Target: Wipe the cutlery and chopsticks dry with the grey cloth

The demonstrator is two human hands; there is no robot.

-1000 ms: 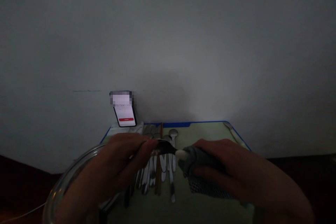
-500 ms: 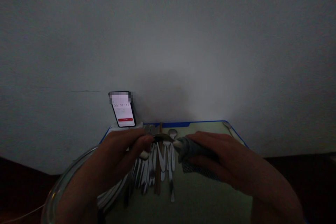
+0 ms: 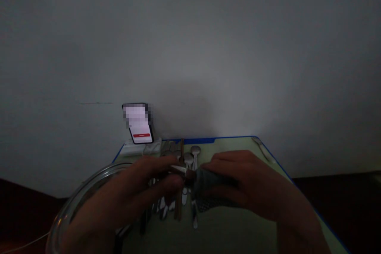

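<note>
Between my two hands is a shiny metal piece of cutlery (image 3: 179, 169), probably a spoon, though my fingers hide most of it. My left hand (image 3: 139, 190) pinches its left part between thumb and fingers. Folded in my right hand (image 3: 247, 182) is a grey-green checked cloth (image 3: 212, 184), closed around the right end of the cutlery. Below and behind the hands lie rows of cutlery, with spoons (image 3: 195, 151), a pair of brown chopsticks (image 3: 178, 208) and a metal handle (image 3: 194, 216) showing.
A glass bowl (image 3: 89, 182) stands at the left, partly behind my left forearm. Against the wall leans a lit phone (image 3: 141, 129), above a white object (image 3: 132, 149). One fork (image 3: 263, 149) lies at the far right of the pale, blue-edged table (image 3: 235, 230).
My hands have come closer together and slightly lower. The cloth has shifted left along the cutlery, so less metal shows. More spoons at the back are uncovered.
</note>
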